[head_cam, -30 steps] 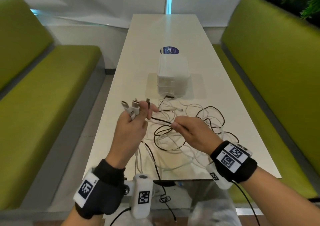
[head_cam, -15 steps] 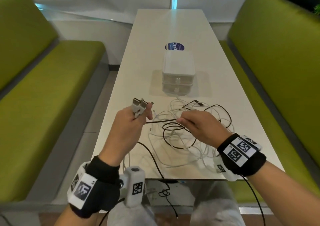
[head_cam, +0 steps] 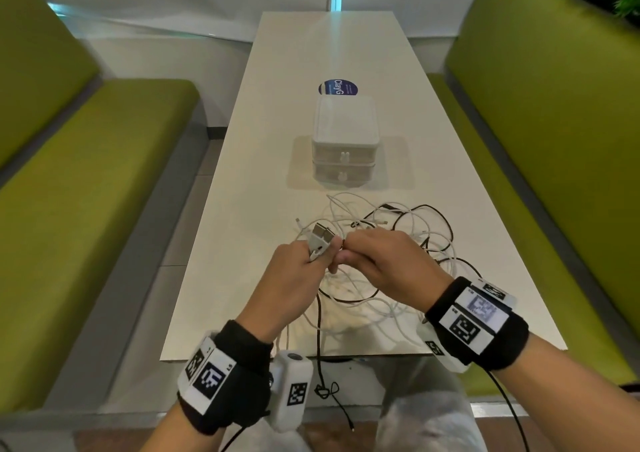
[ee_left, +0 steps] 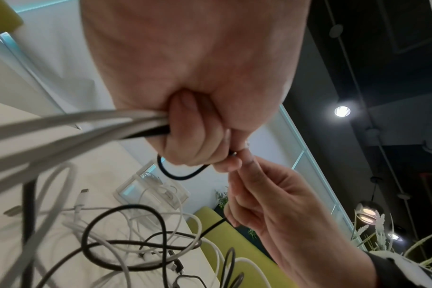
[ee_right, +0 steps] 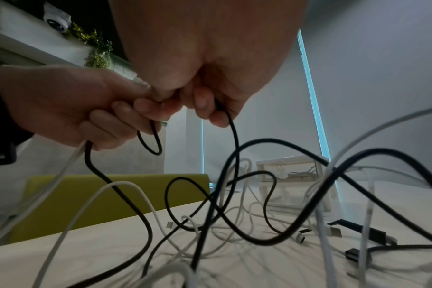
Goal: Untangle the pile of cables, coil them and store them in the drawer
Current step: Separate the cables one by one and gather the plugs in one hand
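Just short of the small white plastic two-drawer box, both drawers closed: tangled pile of black and white cables on the long cream table, not yet sorted. Right hand, apart from the other a second ago, now brought up against left hand, closing the black cable into a small loop; probably the first coil turn. Left fist clamped around white flat USB plugs and cords. Right fingertips pinching the black cable, seemingly.
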Demonstrator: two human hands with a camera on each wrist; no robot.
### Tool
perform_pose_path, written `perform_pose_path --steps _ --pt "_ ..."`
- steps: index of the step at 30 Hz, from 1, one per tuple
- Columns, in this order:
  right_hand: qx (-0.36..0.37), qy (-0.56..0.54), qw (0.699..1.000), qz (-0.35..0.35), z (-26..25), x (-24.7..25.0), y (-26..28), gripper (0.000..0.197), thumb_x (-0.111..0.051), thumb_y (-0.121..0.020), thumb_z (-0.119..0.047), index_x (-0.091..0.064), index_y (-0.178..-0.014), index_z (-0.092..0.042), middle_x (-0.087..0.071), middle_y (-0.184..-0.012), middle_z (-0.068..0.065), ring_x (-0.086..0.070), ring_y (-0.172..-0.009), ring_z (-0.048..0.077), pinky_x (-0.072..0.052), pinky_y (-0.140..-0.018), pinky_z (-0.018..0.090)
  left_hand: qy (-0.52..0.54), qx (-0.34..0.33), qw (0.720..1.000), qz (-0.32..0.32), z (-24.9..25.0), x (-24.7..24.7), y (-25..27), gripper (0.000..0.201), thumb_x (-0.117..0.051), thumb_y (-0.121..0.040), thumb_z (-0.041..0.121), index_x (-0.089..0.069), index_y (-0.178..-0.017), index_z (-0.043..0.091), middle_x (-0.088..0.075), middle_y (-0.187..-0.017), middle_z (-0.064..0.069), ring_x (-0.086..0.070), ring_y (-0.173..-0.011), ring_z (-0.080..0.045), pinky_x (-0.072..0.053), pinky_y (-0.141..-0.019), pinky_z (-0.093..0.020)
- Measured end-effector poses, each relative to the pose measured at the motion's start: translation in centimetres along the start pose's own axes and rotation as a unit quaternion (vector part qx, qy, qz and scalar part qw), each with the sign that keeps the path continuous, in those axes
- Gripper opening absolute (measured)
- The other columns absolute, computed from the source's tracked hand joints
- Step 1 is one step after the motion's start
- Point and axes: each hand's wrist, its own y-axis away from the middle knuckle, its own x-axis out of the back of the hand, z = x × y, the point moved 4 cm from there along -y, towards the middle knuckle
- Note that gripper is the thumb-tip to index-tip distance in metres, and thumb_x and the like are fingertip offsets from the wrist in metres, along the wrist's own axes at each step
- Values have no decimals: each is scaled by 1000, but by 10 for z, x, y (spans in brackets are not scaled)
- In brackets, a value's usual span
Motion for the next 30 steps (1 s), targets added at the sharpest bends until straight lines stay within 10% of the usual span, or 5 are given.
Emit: perform_pose_path --steps 11,19,24,30 --pt "-80 -16 995 -62 9 -7 -3 42 -27 -96 -55 -37 -71 -24 -46 -59 -6 -45 -57 15 -38 -56 32 152 85 985 3 -16 25 4 50 -45 -88 58 -58 -69 14 -29 -50 7 -22 -44 -11 -18 -44 -25" --pt "-74 -23 996 -55 6 -6 -2 41 -30 -98 -52 -40 -71 -22 -47 -58 -5 -45 -54 14 -36 -54 31 135 43 990 5 -16 23 6 8 -74 -82 5 -72 -89 3 -58 -53 15 -46 -38 5 -33 -44 -3" --pt "-83 -25 994 -69 9 -6 1 40 -34 -100 -47 -42 -72 -19 -50 -60 -3 -47 -57 17 -36 -56 31 122 32 992 19 -20 23 4 28 -77 -79 6 -76 -99 26 -42 -58 0 -36 -48 -5 -35 -54 -11" --pt "-91 -20 993 -74 11 -6 3 41 -31 -98 -49 -42 -72 -20 -50 -61 -5 -47 -57 16 -33 -55 25 191 76 978 48 -19 21 4 35 -47 -99 39 -77 -93 23 -27 -51 7 -24 -41 -7 -23 -42 -19"
